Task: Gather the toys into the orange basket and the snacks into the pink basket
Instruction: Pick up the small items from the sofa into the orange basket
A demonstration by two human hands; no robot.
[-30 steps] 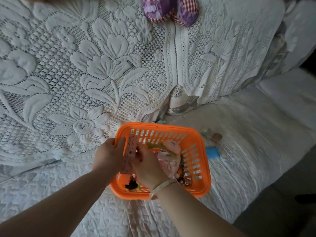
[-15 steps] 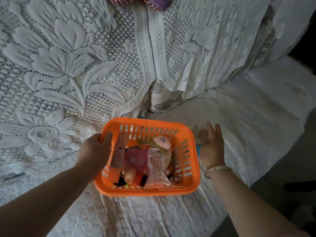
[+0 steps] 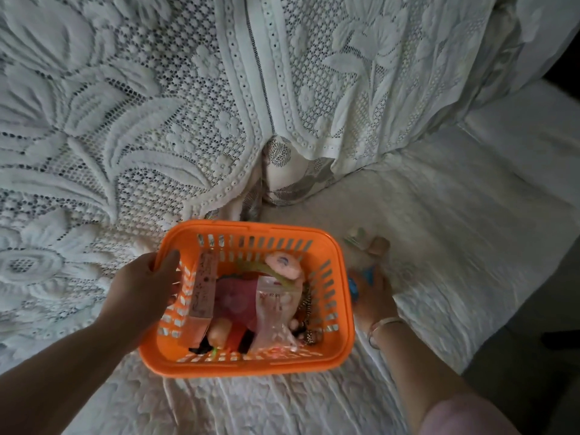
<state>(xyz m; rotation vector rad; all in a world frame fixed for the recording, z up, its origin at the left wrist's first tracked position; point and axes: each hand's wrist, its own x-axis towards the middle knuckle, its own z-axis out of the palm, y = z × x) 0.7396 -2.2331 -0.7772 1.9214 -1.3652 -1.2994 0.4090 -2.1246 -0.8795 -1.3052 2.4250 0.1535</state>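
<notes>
The orange basket sits on the white quilted seat and holds several toys: a pink plush, a clear packet and a long printed box. My left hand grips the basket's left rim, thumb inside. Just right of the basket, my right hand lies low on the seat, blurred, with its fingers curled around a small blue toy. A brown-capped item and a small green and white piece lie just beyond that hand. The pink basket is out of view.
A white lace cover hangs over the sofa back behind the basket, with a patterned cushion showing in its gap. The seat's front edge drops to dark floor at the right.
My right hand left the inside of the basket, reached over its right side and closed down on the blue toy. My left hand has kept its hold on the rim.
</notes>
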